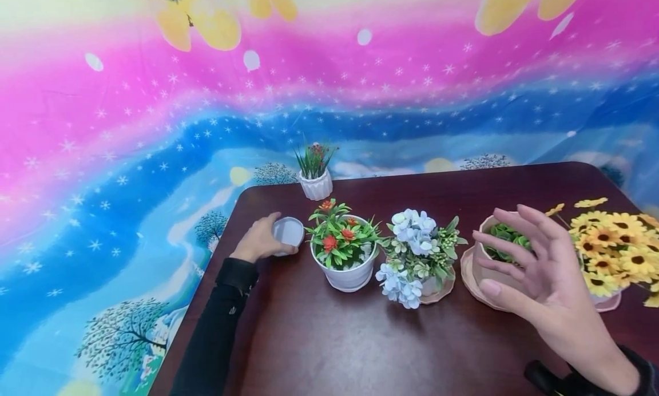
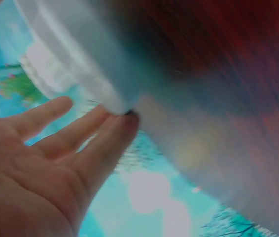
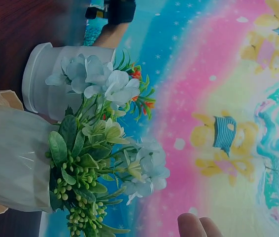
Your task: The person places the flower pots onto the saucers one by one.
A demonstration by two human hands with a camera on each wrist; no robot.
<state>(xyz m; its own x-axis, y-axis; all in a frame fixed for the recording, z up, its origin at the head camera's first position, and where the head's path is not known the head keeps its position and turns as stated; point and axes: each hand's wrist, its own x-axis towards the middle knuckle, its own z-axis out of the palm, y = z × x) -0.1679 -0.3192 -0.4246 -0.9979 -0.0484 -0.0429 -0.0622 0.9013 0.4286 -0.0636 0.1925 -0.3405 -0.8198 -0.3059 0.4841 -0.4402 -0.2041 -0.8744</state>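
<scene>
My left hand (image 1: 261, 237) holds a small pale grey round dish (image 1: 289, 234) by its edge at the table's left side, thumb on the near side and fingers on the far side. In the left wrist view its fingertips meet the dish's rim. Just right of the dish stands a white pot of red flowers (image 1: 344, 253). My right hand (image 1: 551, 276) is raised with its fingers spread and nothing in them. Behind it, partly hidden, is a beige pot (image 1: 486, 264) with green leaves, standing on a saucer (image 1: 469, 276).
Pale blue flowers (image 1: 412, 230) in a pot on a beige saucer (image 1: 437, 296) stand mid-table. Yellow sunflower-like blooms (image 1: 615, 247) are at the right. A small white ribbed pot (image 1: 316, 186) of grass sits at the back edge. Behind the brown table (image 1: 329, 339) hangs a colourful cloth (image 1: 334, 70).
</scene>
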